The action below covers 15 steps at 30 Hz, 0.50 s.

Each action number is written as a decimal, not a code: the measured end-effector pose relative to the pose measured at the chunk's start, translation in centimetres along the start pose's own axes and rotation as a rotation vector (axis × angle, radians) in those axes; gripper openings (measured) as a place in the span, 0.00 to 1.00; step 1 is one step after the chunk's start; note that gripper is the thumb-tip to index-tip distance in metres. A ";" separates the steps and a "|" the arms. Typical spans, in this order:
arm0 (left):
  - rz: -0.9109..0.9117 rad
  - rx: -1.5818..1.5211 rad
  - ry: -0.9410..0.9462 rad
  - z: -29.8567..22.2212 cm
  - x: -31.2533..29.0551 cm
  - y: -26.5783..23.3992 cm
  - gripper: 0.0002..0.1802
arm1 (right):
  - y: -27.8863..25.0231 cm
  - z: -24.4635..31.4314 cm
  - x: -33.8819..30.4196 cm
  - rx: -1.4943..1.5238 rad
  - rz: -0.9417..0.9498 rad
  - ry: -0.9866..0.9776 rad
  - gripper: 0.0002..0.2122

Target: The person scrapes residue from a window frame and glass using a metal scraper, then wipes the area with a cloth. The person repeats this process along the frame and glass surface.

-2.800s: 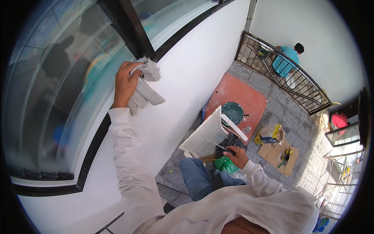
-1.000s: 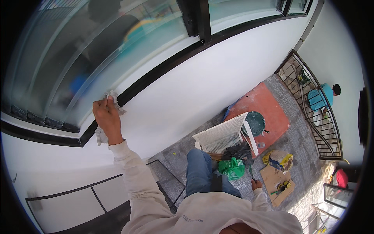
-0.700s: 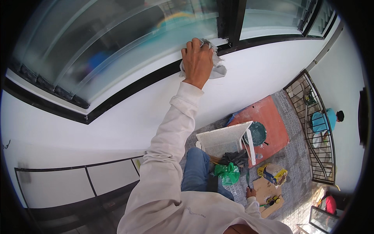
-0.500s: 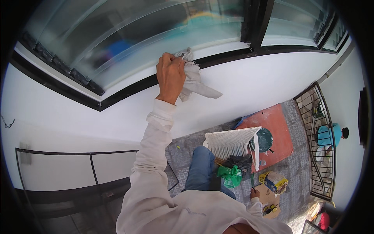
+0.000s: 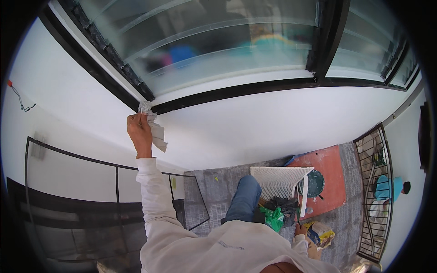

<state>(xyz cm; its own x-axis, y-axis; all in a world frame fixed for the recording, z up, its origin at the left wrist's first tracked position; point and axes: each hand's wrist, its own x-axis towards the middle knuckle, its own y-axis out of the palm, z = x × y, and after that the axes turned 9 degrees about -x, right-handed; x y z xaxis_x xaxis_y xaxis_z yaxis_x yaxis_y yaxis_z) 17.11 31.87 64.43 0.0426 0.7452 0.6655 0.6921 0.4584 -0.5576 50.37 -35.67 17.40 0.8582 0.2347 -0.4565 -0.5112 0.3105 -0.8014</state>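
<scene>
My left hand (image 5: 140, 132) is raised and closed on a crumpled, pale grey rag (image 5: 158, 136). The rag's upper part touches the black window frame (image 5: 218, 95) at its lower left corner, and a loose end dangles below my fingers. Behind the frame are frosted louvre panes (image 5: 227, 50). Down by my side, my right hand (image 5: 300, 229) is closed around a thin tool, mostly hidden, whose kind I cannot make out. A yellow and blue bag (image 5: 320, 234) stands right beside that hand.
Below are a white mesh rack (image 5: 277, 182), a green plastic bag (image 5: 274, 219), dark cloth (image 5: 284, 207) and a dark round basin (image 5: 312, 183) on a red board (image 5: 334, 168). A dark-framed panel (image 5: 73, 173) leans at left. Beyond a metal railing (image 5: 375, 195) is another person (image 5: 391, 187).
My left hand has moved left along the frame with the rag, from the lower edge to the corner. The view has shifted left. My right hand stays low at my side.
</scene>
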 end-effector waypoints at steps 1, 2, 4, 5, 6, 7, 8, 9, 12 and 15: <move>-0.048 -0.227 -0.139 -0.8 0.4 -1.9 0.13 | -0.1 0.3 -0.1 -0.102 -0.033 0.004 0.24; -0.077 -0.286 -0.238 -1.3 1.4 -4.4 0.16 | -0.3 0.5 -0.2 -0.062 -0.056 -0.067 0.24; -0.320 -0.646 -0.157 -2.4 1.3 -7.3 0.22 | -0.8 1.2 -0.4 -0.066 -0.078 -0.054 0.25; -0.440 -0.808 -0.144 -2.7 0.5 -7.7 0.25 | -1.0 1.6 -0.4 -0.066 -0.084 -0.100 0.25; -0.405 -0.818 -0.216 -2.9 -0.7 -7.1 0.25 | -1.2 2.0 -0.3 -0.086 -0.079 -0.114 0.24; -0.353 -0.861 -0.219 -2.8 -2.1 -5.9 0.25 | -1.4 2.5 -0.2 -0.131 -0.057 -0.095 0.24; -0.245 -0.836 -0.283 -2.9 -4.4 -3.6 0.26 | -1.6 3.1 0.0 -0.117 -0.038 -0.128 0.23; -0.102 -0.835 -0.346 -2.8 -6.5 -1.8 0.26 | -1.7 4.0 0.1 -0.030 -0.005 -0.182 0.23; 0.253 -1.052 -0.699 -1.5 -11.0 0.5 0.26 | -2.6 8.2 0.7 0.132 -0.039 -0.225 0.21; 0.569 -0.668 -0.592 -2.4 -17.0 3.8 0.24 | -3.9 15.4 -0.4 0.114 -0.071 -0.247 0.24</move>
<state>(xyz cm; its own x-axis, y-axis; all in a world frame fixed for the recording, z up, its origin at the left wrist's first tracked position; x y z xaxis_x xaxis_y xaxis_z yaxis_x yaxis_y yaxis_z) 20.72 19.78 52.24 0.2517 0.9661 -0.0567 0.9442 -0.2580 -0.2049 51.30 -22.79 26.61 0.8620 0.4220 -0.2809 -0.4638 0.4328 -0.7730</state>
